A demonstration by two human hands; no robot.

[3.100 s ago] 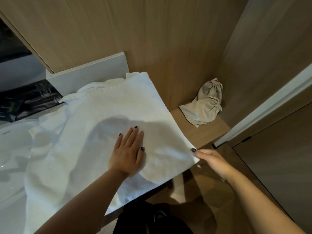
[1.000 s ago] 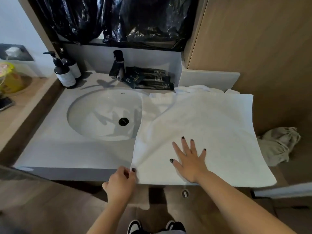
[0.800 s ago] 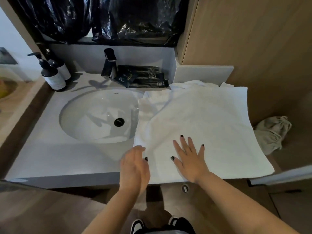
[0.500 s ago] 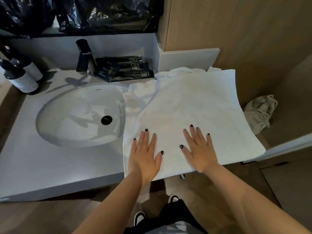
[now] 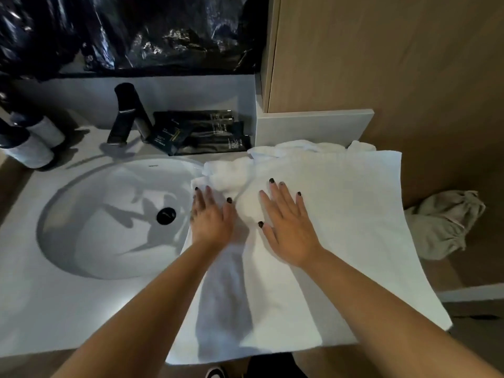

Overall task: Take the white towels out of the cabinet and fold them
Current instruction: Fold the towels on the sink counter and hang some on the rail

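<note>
A large white towel lies spread on the grey vanity counter, to the right of the sink, with its near edge hanging over the counter's front. My left hand presses flat on the towel's left edge, fingers straight. Beside it my right hand lies flat on the towel's middle, fingers spread. More white cloth is bunched at the towel's far edge, against the low grey wall.
The white sink basin with a black drain is at the left, with a black faucet, dark packets and pump bottles behind it. A beige cloth bag lies on a wooden shelf at right. Wooden panels rise behind.
My left hand let go of the towel's near left corner and went flat on it. Both hands have since slid forward across the towel, away from me.
</note>
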